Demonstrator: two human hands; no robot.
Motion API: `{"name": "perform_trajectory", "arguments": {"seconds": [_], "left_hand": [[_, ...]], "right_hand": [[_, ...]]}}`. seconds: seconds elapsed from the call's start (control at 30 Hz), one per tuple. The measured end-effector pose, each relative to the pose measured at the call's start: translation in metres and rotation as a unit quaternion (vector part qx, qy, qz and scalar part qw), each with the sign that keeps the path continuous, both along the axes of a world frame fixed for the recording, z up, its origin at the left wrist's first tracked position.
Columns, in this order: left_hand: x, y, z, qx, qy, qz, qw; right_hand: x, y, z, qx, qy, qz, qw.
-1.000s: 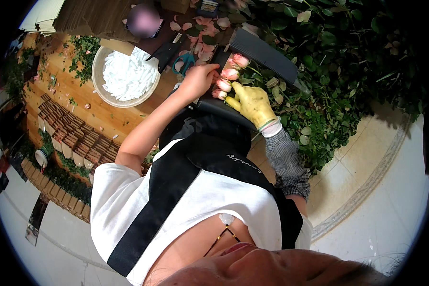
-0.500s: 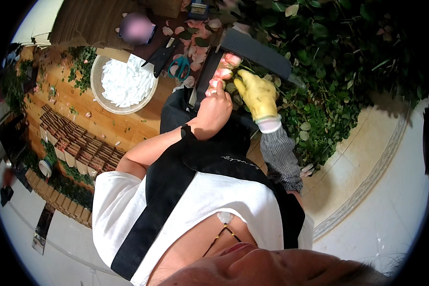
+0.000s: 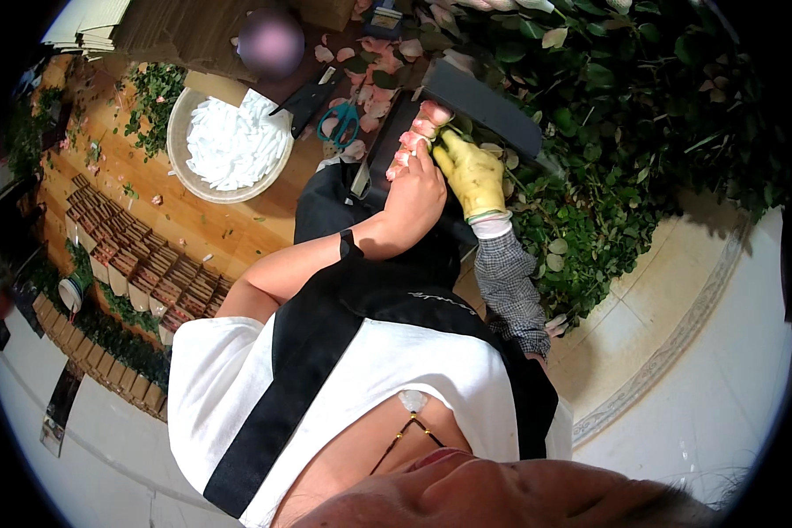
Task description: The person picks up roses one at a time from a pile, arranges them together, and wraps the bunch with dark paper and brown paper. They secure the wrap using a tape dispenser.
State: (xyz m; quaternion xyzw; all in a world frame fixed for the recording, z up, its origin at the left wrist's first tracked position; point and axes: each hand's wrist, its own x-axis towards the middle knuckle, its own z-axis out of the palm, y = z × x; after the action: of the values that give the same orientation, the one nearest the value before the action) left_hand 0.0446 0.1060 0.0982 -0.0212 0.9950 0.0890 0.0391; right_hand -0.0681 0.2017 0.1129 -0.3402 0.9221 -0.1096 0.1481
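A short row of pink roses [image 3: 415,139] lies in a dark grey trough [image 3: 380,151], their blooms lined up along it. My bare left hand [image 3: 415,198] reaches in from the near side, its fingers closed over the nearer blooms. Right beside it, my right hand [image 3: 473,178] in a yellow glove curls round the green stems just behind the heads. The glove and leaves partly hide those stems. A raised dark grey flap [image 3: 484,106] borders the trough's far right side.
Left of the trough are teal-handled scissors [image 3: 339,123], a black tool [image 3: 310,101] and loose petals [image 3: 378,92]. A round basket [image 3: 178,167] holds white tubes. Leafy stems [image 3: 607,150] heap up on the right. Stacked cardboard [image 3: 176,35] stands at the far left.
My left hand has shifted slightly right, and its fingers lie further over the blooms. The gloved right hand keeps nearly the same pose. The whole view has shifted a little.
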Motion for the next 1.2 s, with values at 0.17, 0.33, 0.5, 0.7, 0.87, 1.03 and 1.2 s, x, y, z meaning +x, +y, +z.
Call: {"name": "perform_trajectory", "arguments": {"seconds": [0.17, 0.33, 0.5, 0.7, 0.87, 1.03, 1.2], "left_hand": [[-0.02, 0.0, 0.004, 0.003, 0.045, -0.008, 0.999], [-0.02, 0.009, -0.005, 0.027, -0.025, 0.021, 0.999], [-0.017, 0.004, 0.0, -0.006, -0.052, -0.031, 0.998], [-0.015, 0.006, -0.01, 0.078, -0.015, 0.023, 0.997], [-0.02, -0.004, -0.008, 0.095, -0.025, 0.009, 0.995], [-0.027, -0.049, 0.008, -0.085, 0.001, -0.247, 0.965], [-0.033, -0.098, 0.007, 0.371, -0.098, -0.175, 0.907]], "right_hand": [[-0.002, 0.005, -0.009, -0.099, 0.009, 0.056, 0.994], [0.004, 0.005, 0.019, -0.166, -0.151, -0.15, 0.963], [-0.005, 0.011, 0.008, -0.253, -0.245, -0.132, 0.927], [0.005, -0.005, 0.009, -0.139, -0.07, -0.022, 0.988], [0.003, -0.016, 0.014, -0.063, -0.052, -0.048, 0.996], [0.019, 0.039, 0.019, -0.337, -0.089, -0.008, 0.937], [0.11, 0.132, 0.031, -0.449, -0.634, -0.017, 0.629]]}}
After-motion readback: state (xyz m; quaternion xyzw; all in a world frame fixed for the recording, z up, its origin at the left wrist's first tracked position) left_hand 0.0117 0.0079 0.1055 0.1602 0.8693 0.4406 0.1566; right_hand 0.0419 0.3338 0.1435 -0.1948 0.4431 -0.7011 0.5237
